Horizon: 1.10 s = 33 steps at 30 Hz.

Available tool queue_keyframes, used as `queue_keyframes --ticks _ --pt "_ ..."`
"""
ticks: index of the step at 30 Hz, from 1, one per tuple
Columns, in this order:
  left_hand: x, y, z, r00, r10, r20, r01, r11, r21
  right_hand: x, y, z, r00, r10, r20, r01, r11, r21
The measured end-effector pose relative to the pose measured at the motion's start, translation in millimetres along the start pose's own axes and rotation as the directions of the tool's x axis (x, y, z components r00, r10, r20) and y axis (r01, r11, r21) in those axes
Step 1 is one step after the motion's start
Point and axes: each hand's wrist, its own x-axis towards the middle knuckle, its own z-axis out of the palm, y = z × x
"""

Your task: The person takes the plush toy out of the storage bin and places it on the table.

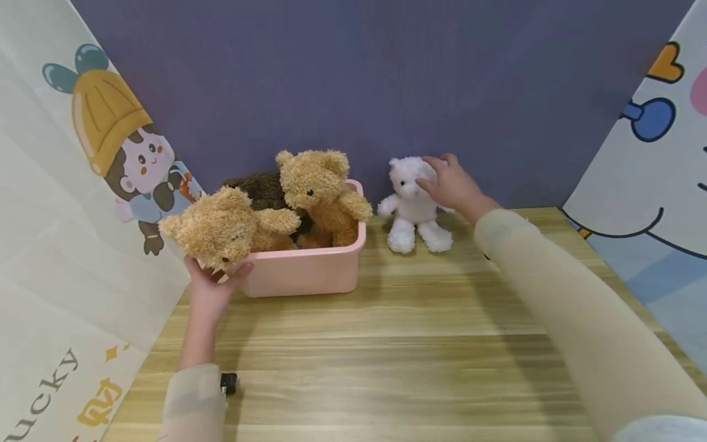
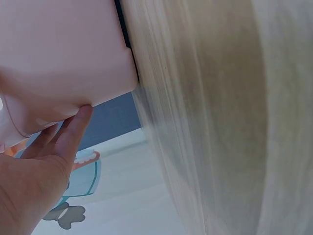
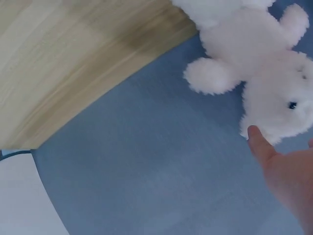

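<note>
A white teddy bear [image 1: 415, 205] is upright on the table against the back wall. My right hand [image 1: 457, 187] holds it by the side of its head, thumb toward the face. In the right wrist view, a fingertip of the right hand [image 3: 279, 166] is at the bear's ear [image 3: 259, 129]. My left hand [image 1: 212, 294] grips the front left corner of a pink bin [image 1: 304, 273], with fingers along its side in the left wrist view. Two tan teddy bears are in the bin: one [image 1: 212, 227] leans over the left end, the other [image 1: 315, 184] sits at the right.
A dark brown plush [image 1: 259, 191] lies between the tan bears, partly hidden. The wood-grain table [image 1: 386, 356] meets a blue-grey back wall [image 1: 386, 80]. Printed panels stand at both sides. A small black object [image 1: 229, 383] shows beside the left sleeve.
</note>
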Motion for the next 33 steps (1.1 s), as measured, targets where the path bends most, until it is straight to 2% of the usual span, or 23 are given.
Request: queue_keyframes --ticks 8,15,25,33 --pt "0.8 -0.4 -1.0 1.000 0.001 0.001 -0.001 1.000 0.010 3.4 -23 -24 0.998 -0.040 -0.041 0.044 0.994 0.101" --pt "1.1 -1.3 -1.1 1.000 0.003 0.007 -0.003 1.000 0.006 -1.0 -56 -43 0.998 -0.062 -0.015 0.063 0.986 0.152" --pt "0.2 -3.5 0.3 1.000 0.009 0.001 -0.009 1.000 0.009 -10.7 -103 -50 0.983 -0.181 -0.004 0.176 0.950 0.256" --pt "-0.6 -3.1 0.3 1.000 0.022 -0.005 -0.022 1.000 0.006 -16.7 -139 -49 0.973 -0.231 -0.020 0.224 0.915 0.334"
